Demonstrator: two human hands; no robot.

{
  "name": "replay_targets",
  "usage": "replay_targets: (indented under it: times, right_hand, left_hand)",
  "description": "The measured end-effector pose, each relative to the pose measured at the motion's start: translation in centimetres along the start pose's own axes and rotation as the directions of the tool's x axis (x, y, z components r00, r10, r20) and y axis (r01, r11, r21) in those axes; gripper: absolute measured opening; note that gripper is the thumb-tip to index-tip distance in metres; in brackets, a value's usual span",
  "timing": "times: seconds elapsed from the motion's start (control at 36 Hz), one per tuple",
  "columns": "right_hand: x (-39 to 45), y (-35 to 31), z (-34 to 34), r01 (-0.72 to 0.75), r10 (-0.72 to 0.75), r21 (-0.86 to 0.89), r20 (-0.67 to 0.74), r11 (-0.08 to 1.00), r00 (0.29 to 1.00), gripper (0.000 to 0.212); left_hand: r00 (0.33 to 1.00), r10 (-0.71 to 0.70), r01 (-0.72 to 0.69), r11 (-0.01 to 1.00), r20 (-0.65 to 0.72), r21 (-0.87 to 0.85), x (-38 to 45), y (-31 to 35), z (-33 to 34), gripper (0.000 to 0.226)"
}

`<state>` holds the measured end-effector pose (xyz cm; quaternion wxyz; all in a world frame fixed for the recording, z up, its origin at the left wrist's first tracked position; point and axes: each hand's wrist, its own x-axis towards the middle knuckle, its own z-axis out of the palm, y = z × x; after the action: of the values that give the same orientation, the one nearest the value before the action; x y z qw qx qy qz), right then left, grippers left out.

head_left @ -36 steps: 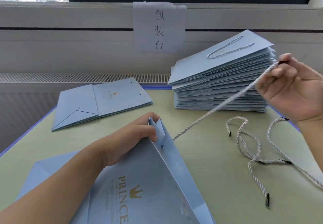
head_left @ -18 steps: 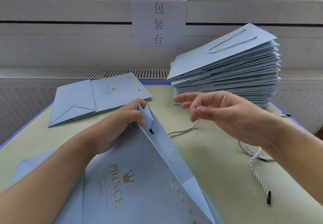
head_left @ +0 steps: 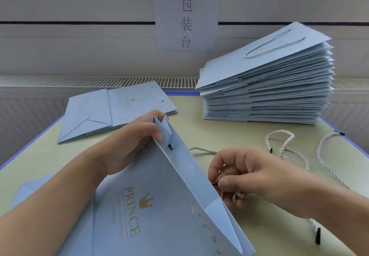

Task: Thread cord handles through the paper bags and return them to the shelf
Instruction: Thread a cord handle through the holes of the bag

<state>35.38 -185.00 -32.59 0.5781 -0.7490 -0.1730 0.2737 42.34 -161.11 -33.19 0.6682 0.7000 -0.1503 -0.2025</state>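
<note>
Pale blue paper fills the foreground: a bag (head_left: pixel 159 205) printed "PRINCE" in gold under a crown stands partly opened on a green table (head_left: pixel 229 135) edged in blue. The left hand (head_left: pixel 129 145) grips the bag's top corner, fingers curled over the folded gusset. Just below that corner a black cord tip (head_left: pixel 170 147) pokes through a punched hole in the bag's face. A white twisted cord (head_left: pixel 201 149) trails across the table behind the bag's upper edge toward the right hand (head_left: pixel 249 177). That hand is curled at the bag's rim, thumb and forefinger pinching a small end right against the edge; a short length of white cord shows under its fingers, though whether the pinched piece is the cord's tip cannot be told.

To the right, loose cords (head_left: pixel 287 147) lie looped on the table, their black tips showing, one near the bottom right. Behind them rises a stack (head_left: pixel 265 97) of flat bags, the top one tilted and fitted with a cord handle. At left rear a second, small pile (head_left: pixel 117 111) of folded bags lies flat, its punched holes visible. A paper sign (head_left: pixel 186 19) with three Chinese characters hangs on the wall under the window.
</note>
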Motion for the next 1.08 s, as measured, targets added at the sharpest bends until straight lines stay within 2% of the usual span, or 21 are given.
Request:
replay_targets:
  times: [0.14, 0.19, 0.25, 0.36, 0.53, 0.61, 0.81, 0.86, 0.94, 1.08]
  right_hand:
    - [0.1, 0.2, 1.4, 0.049, -0.047, 0.022, -0.073, 0.999, 0.996, 0.002]
    - [0.2, 0.4, 1.7, 0.085, -0.086, -0.014, -0.117, 0.996, 0.989, 0.015]
    - [0.1, 0.3, 2.0, 0.104, -0.107, -0.026, -0.133, 0.994, 0.985, 0.018]
    - [0.1, 0.1, 2.1, 0.081, -0.078, 0.051, -0.046, 0.995, 0.996, 0.008]
    - [-0.1, 0.0, 1.6, 0.011, -0.019, 0.088, 0.09, 0.996, 0.996, 0.009]
    - [0.0, 0.1, 1.7, 0.046, -0.049, 0.039, 0.074, 0.998, 0.996, 0.009]
    - [0.2, 0.6, 2.4, 0.088, -0.095, 0.155, 0.039, 0.984, 0.995, 0.008]
    - [0.3, 0.7, 2.4, 0.076, -0.079, 0.16, 0.013, 0.984, 0.997, 0.013]
    - [0.1, 0.5, 2.3, 0.075, -0.076, 0.088, 0.006, 0.993, 0.997, 0.016]
    - [-0.9, -0.4, 2.1, 0.18, -0.18, 0.018, 0.008, 0.984, 0.984, 0.032]
  left_hand:
    - [1.0, 0.028, -0.028, 1.0, 0.004, 0.003, -0.1, 0.1, -0.2, 0.051]
    - [0.999, 0.036, -0.036, 0.999, -0.002, -0.002, -0.1, 0.3, -0.2, 0.05]
    - [0.999, 0.047, -0.047, 0.999, -0.012, -0.006, -0.1, 0.3, -0.3, 0.051]
    - [0.999, 0.049, -0.049, 0.999, -0.022, -0.008, -0.1, 0.4, -0.3, 0.053]
    - [0.998, 0.046, -0.045, 0.999, -0.037, 0.007, -0.1, 0.4, -0.4, 0.053]
    - [0.998, 0.052, -0.05, 0.998, -0.045, 0.028, -0.2, 0.5, -0.4, 0.053]
    - [0.993, 0.089, -0.083, 0.994, -0.079, 0.067, -0.4, 0.8, -0.2, 0.055]
    - [0.993, 0.089, -0.083, 0.993, -0.08, 0.08, -0.4, 0.9, -0.1, 0.053]
    - [0.993, 0.083, -0.074, 0.992, -0.087, 0.101, -0.3, 0.8, -0.1, 0.052]
    - [0.991, 0.082, -0.069, 0.99, -0.104, 0.127, 0.0, 0.7, 0.1, 0.049]
